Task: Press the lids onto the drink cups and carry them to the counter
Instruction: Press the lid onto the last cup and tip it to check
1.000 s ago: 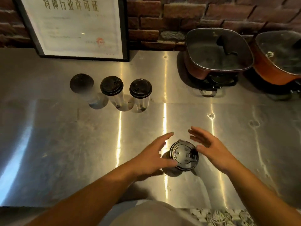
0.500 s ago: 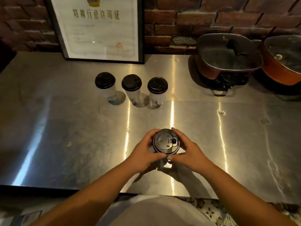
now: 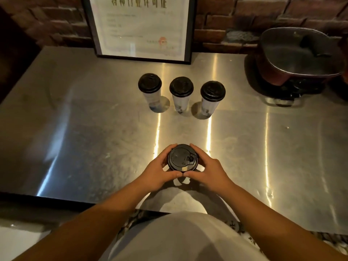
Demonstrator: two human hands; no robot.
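Note:
A drink cup with a black lid (image 3: 182,157) stands on the steel counter (image 3: 94,138) near its front edge. My left hand (image 3: 159,171) wraps its left side and my right hand (image 3: 206,171) wraps its right side, thumbs touching in front below the lid. The cup's body is hidden by my hands. Farther back stand three white cups with black lids in a row: the left cup (image 3: 150,91), the middle cup (image 3: 180,94) and the right cup (image 3: 211,97).
A framed certificate (image 3: 140,27) leans against the brick wall behind the cups. A dark lidded pot (image 3: 295,55) sits on a burner at the back right. The counter's front edge runs just before my body.
My hands were open and apart beside the lidded cup; they have closed around it from both sides. The view has shifted, so the three cups now sit nearer the middle.

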